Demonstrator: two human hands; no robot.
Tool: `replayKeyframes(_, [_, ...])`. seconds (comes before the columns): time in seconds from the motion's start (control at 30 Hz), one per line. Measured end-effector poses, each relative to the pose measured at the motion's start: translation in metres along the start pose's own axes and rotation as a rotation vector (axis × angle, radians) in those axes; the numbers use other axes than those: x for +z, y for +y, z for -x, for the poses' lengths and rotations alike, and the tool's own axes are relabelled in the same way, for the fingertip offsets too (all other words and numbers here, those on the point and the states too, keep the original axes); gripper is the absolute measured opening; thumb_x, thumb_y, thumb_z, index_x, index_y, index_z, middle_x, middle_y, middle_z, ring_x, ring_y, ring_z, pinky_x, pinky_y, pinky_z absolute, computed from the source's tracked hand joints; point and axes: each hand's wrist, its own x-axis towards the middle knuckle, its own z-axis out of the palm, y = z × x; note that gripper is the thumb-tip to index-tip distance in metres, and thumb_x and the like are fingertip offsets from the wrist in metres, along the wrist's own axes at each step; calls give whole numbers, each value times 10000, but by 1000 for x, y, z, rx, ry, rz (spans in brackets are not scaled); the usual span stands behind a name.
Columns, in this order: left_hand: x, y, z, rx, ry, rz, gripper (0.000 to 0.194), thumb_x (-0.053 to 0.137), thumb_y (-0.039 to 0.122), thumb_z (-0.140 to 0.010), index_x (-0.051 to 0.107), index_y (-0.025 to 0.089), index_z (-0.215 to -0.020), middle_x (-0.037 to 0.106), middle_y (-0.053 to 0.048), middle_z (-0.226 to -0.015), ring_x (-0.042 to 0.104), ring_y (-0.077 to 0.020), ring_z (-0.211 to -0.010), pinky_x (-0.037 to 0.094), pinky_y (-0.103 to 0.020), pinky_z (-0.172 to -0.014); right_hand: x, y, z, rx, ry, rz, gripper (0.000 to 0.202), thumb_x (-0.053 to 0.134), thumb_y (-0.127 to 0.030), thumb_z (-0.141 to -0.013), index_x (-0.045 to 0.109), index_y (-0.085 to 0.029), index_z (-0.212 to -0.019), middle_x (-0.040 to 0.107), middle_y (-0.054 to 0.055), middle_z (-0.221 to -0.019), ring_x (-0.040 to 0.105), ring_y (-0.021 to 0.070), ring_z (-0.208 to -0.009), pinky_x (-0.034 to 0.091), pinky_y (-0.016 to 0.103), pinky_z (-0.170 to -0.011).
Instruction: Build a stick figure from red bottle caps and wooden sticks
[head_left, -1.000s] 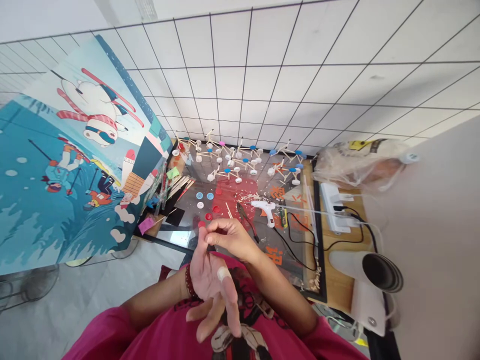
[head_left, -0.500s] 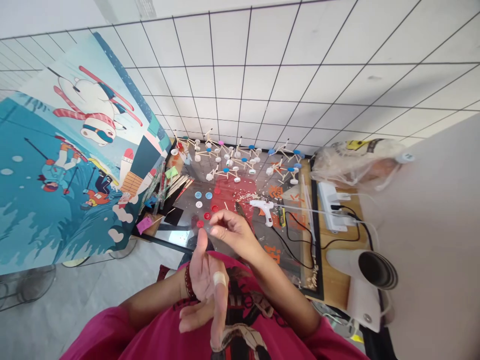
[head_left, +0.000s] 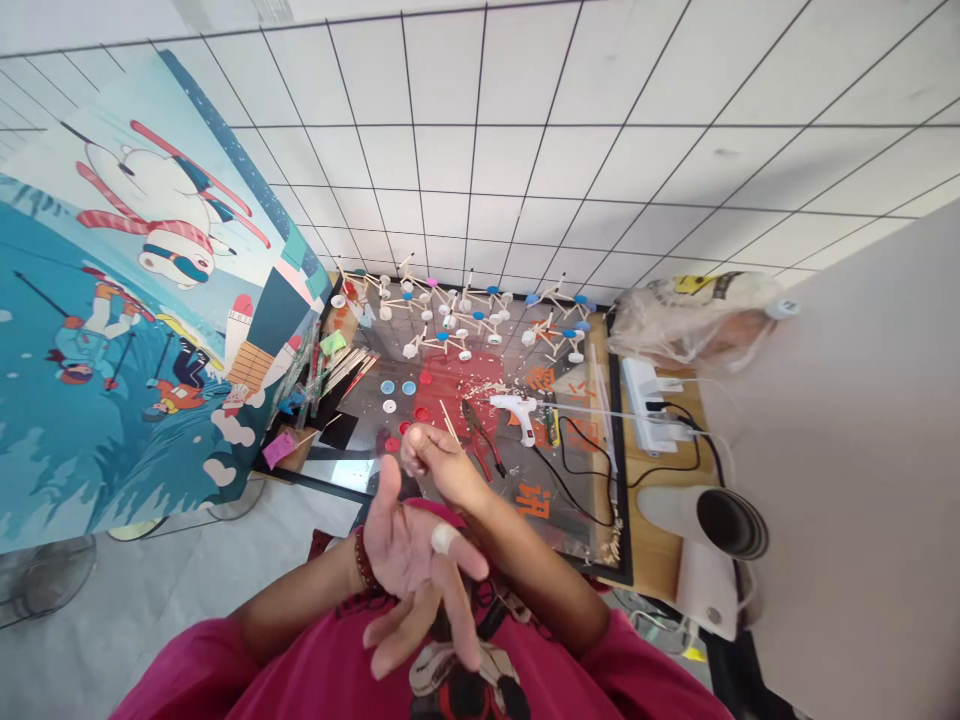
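My left hand point(head_left: 420, 575) is palm up in front of my chest, fingers spread, a white bandage on one finger, holding nothing. Just above it, my right hand point(head_left: 437, 460) has its fingers curled together over the desk's near part; what they hold, if anything, is hidden. Red bottle caps point(head_left: 421, 413) lie beyond my right hand, beside blue caps point(head_left: 409, 388) and a white cap point(head_left: 389, 406). Red-handled pliers point(head_left: 480, 438) and thin sticks point(head_left: 450, 420) rest to its right. A white glue gun point(head_left: 519, 412) lies farther right.
Stick models with cap wheels point(head_left: 450, 338) line the desk's back. Sticks point(head_left: 349, 375) and black sheets point(head_left: 339, 431) lie left. At right are a power strip point(head_left: 651, 405), cables, a plastic bag point(head_left: 682, 320) and a white cup point(head_left: 675, 508). A picture board point(head_left: 150, 300) stands left.
The view has shifted slightly. My right hand has closed its fingers and drawn back a little, uncovering the pliers. My left hand's fingers have moved but remain spread.
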Motion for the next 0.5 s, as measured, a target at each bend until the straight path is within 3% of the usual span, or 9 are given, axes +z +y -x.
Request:
replayKeyframes(0.1, [15,10,6,144,165,-97,1035,351,910,-717,347,276,-1535,537,-250,-1425,731,-394,-947,621,-424,-533,-19,2,-1,26,144,-81,582,644,-671,-792,400,-215,-526,378,-64,-493,333,89,-471,304,251,-497])
replayKeyframes(0.2, [25,18,12,244,236,-154,1020,424,877,-727,227,331,-1566,398,-220,-1543,734,-380,-954,599,-346,-455,-39,-3,7,-11,265,-63,470,727,-620,-745,579,-192,-616,531,-27,-587,434,101,-536,369,244,-541])
replayKeyframes(0.37, [22,19,19,353,236,-1,1018,290,871,-783,80,288,-1591,449,-238,-1499,760,-317,-838,499,-239,-321,-46,-14,30,-88,156,-45,334,753,-531,-788,731,-206,-859,673,8,-737,556,119,-635,464,249,-630])
replayKeyframes(0.5, [20,15,19,448,254,102,956,286,825,-834,85,272,-1587,593,-230,-1368,693,-193,-490,392,-202,-221,-35,-22,37,-140,82,-4,252,810,-440,-765,733,-220,-861,730,16,-798,634,145,-713,522,284,-701])
